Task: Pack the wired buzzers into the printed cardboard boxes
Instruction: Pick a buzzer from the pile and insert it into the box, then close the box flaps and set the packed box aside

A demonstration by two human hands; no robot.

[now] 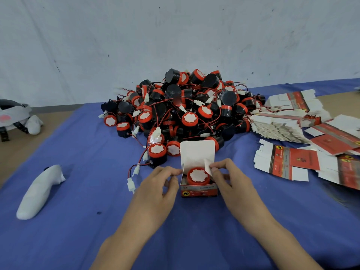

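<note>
Left hand (155,189) and right hand (230,177) each pinch the thin side flaps (208,167) of the printed cardboard box (199,190), which are probably light and easily creased, over its seated buzzer (198,175).

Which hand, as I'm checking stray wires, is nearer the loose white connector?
Left. The left hand lies just right of the connector, apart; the right hand is beyond the open box.

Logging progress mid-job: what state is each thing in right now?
Printed box: upright, lid flap raised, not closed.
Buzzer in box: seated inside, red face up.
Left hand: pinches the box's left edge.
Right hand: pinches the right side flap.
Buzzer pile: loose, unpacked.
Flat boxes: unfolded, stacked.
</note>
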